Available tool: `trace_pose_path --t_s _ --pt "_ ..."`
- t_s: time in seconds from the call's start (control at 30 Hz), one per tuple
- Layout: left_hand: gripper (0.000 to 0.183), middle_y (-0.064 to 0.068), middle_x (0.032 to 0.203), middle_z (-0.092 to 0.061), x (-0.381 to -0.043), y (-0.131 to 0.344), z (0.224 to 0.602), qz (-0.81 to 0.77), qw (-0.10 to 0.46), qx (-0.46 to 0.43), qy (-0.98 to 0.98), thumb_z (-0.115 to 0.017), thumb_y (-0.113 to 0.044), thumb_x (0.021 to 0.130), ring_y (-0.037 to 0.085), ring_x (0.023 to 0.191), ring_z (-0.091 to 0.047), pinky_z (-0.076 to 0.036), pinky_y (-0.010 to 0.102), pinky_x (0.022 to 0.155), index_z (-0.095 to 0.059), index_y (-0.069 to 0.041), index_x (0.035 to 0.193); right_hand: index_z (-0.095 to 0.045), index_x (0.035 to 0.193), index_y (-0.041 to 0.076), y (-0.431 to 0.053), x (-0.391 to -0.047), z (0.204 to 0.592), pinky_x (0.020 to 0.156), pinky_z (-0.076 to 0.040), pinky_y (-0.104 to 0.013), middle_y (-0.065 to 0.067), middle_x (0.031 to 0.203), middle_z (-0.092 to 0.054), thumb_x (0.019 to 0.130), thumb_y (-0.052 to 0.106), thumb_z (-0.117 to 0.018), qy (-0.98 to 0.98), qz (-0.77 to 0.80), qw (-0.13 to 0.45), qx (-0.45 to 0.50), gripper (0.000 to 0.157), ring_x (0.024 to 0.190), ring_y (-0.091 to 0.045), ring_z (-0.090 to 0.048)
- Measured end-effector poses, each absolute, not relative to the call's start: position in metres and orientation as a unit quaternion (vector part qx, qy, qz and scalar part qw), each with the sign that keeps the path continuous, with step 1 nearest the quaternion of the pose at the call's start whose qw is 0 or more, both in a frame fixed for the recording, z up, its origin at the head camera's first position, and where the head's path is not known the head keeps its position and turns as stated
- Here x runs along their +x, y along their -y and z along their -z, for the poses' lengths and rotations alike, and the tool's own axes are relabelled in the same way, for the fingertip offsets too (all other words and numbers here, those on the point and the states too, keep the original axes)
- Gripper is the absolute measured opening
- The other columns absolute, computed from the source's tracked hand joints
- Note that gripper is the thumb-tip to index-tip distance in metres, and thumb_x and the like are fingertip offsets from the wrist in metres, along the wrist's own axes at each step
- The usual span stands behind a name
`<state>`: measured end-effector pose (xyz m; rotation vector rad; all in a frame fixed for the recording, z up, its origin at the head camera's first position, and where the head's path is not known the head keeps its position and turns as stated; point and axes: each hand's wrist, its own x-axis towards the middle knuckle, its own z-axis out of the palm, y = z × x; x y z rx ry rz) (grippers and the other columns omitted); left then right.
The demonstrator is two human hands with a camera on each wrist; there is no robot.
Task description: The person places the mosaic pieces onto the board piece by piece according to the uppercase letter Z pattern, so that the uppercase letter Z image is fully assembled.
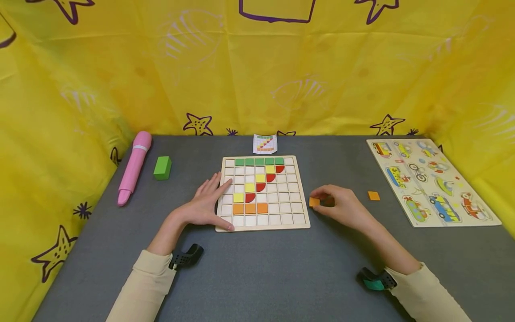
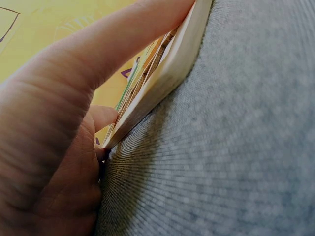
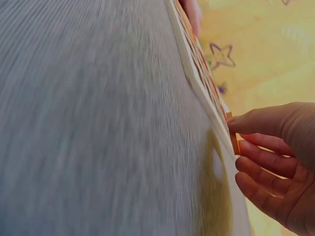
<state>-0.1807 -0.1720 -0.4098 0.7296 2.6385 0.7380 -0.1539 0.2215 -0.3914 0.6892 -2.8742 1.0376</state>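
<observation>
A wooden grid board point(image 1: 286, 219) lies flat on the dark table, holding a top row of green squares point(image 1: 259, 161), a diagonal of yellow squares point(image 1: 250, 188) beside red quarter-circles point(image 1: 260, 187), and three orange squares point(image 1: 250, 208) low down. My left hand point(image 1: 205, 203) rests spread on the board's left edge; in the left wrist view the thumb point(image 2: 113, 46) lies along its rim. Just off the board's right edge, my right hand point(image 1: 338, 203) pinches an orange square tile point(image 1: 314, 202) between thumb and fingers. The right wrist view shows this orange tile point(image 3: 235, 140) edge-on.
A loose orange tile point(image 1: 373, 196) lies right of the right hand, near a wooden vehicle puzzle point(image 1: 426, 188). Behind the board stands a small pattern card point(image 1: 265, 144). To the left are a green block point(image 1: 162, 168) and a pink microphone-like object point(image 1: 135, 167).
</observation>
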Motion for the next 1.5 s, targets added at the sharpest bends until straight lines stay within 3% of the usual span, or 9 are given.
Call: trace_pose_path --t_s 0.73,1.5 --pt "0.128 0.019 0.161 0.011 -0.181 0.172 0.409 -0.255 0.160 0.253 -0.919 -0.083 -0.062 0.064 0.032 0.147 0.011 0.001 0.055 0.114 -0.012 -0.010 0.157 -0.071 0.103 0.009 -0.145 -0.159 0.388 0.075 -0.050 -0.032 0.003 0.093 -0.067 0.079 0.011 -0.080 0.895 -0.325 -0.036 0.303 0.025 0.084 -0.017 -0.057" --pt "0.128 0.019 0.161 0.011 -0.181 0.172 0.409 -0.254 0.158 0.253 -0.920 -0.083 -0.062 0.064 0.032 0.147 0.012 0.001 0.056 0.114 -0.012 -0.011 0.158 -0.070 0.104 0.008 -0.136 -0.160 0.394 0.076 -0.049 -0.030 0.000 0.095 -0.066 0.081 0.009 -0.078 0.895 -0.325 -0.039 0.302 0.024 0.084 -0.015 -0.056"
